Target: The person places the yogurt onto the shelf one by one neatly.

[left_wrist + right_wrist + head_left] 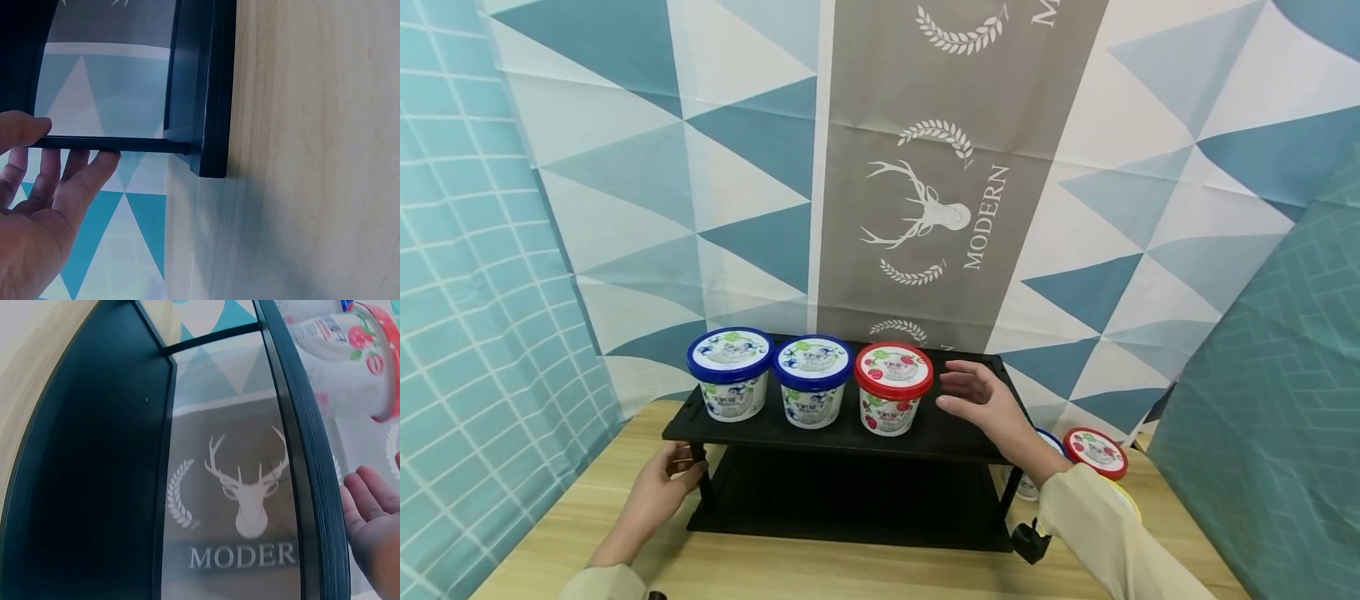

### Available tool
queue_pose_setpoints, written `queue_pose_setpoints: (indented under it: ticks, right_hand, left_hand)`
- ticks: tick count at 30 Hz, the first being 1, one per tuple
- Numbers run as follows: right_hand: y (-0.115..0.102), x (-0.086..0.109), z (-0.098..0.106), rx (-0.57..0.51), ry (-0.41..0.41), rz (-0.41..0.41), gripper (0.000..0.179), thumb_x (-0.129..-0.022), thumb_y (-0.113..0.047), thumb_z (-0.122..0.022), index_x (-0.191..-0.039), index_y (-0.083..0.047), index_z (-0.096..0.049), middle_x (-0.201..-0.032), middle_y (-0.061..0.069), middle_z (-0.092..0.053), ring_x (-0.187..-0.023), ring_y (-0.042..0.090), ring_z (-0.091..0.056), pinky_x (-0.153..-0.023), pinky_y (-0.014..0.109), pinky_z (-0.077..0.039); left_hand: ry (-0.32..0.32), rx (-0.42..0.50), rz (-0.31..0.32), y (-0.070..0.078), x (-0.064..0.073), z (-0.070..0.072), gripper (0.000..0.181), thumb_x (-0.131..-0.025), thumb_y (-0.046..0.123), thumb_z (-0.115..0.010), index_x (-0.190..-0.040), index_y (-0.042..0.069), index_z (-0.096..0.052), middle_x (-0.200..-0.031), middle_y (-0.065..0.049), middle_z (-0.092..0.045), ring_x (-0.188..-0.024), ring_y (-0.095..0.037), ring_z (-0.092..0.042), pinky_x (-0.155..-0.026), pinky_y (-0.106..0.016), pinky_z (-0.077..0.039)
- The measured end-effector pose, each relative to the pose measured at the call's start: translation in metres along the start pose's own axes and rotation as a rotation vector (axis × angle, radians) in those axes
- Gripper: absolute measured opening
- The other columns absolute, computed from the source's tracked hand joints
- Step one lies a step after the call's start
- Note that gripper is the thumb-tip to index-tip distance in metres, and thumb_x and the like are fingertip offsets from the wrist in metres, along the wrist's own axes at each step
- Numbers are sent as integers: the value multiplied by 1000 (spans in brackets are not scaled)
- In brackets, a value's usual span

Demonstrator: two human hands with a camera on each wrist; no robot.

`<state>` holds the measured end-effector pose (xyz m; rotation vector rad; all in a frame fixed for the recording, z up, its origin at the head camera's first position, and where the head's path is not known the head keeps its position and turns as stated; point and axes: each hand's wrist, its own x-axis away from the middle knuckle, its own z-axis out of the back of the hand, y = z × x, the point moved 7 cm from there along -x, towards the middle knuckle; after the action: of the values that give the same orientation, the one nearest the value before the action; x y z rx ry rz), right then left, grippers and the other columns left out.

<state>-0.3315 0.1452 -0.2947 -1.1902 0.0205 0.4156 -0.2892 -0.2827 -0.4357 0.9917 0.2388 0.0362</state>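
Observation:
On the upper board of a black two-tier rack [820, 439] stand two blue-lidded tubs, one at the left end [733, 396] and another [812, 404] beside it. A red-lidded tub [891, 408] with strawberry prints is to their right. My left hand [658, 492] pinches the rack's front left post [125, 144], thumb on one side and fingers on the other. Just right of the red-lidded tub, my right hand [981, 404] is held above the upper board, fingers loosely bent and holding nothing. A gap separates it from that tub in the right wrist view.
Behind my right forearm, more tubs stand on the wooden table [775, 571]: one red-lidded [1096, 452], one yellow-lidded [1123, 497] and one blue-lidded [1051, 439], partly hidden. A patterned cloth [760, 167] hangs behind the rack.

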Motion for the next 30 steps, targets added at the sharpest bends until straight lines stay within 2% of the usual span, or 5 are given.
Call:
queue_pose_setpoints:
  ticks: [4, 9, 16, 22, 30]
  right_hand:
    - [1, 10, 21, 12, 69, 47, 51, -90, -24, -63, -135, -9, -42, -132, 18, -53, -118, 22, -55, -96, 26, -48]
    - [5, 26, 48, 36, 126, 56, 47, -92, -26, -59, -134, -12, -43, -130, 17, -53, -108, 1, -57, -88, 10, -45]
    - [18, 44, 74, 101, 167, -20, 51, -93, -34, -57, -137, -13, -41, -133, 17, -51, -104, -8, -54, -87, 8, -44]
    - [29, 59, 89, 128, 193, -32, 51, -94, -32, -56, -138, -13, -38, -134, 14, -51, -104, -12, -53, -86, 8, -44]
    - [44, 81, 110, 158, 249, -32, 48, -94, -26, -56, -136, -9, -39, -118, -16, -56, -102, -12, -53, -83, 8, -46]
  left_hand:
    - [-8, -7, 0, 0, -1, 0, 37, -93, 10, -54, -124, -6, -42, -123, -32, -51, -112, -45, -52, -75, -27, -55]
    - [0, -19, -8, 3, -2, 0, 37, -93, 11, -55, -123, -6, -42, -122, -33, -51, -112, -46, -52, -73, -25, -54]
    - [13, -24, -5, 4, 0, 3, 36, -93, 11, -55, -122, -7, -43, -122, -34, -51, -112, -47, -52, -70, -23, -54]
    - [25, -45, -23, 4, -1, 3, 36, -92, 10, -55, -122, -6, -44, -120, -34, -53, -110, -47, -53, -69, -21, -52]
    - [23, -36, -21, 2, -3, 1, 37, -92, 10, -56, -123, -6, -43, -120, -35, -52, -109, -46, -53, -69, -23, -54]
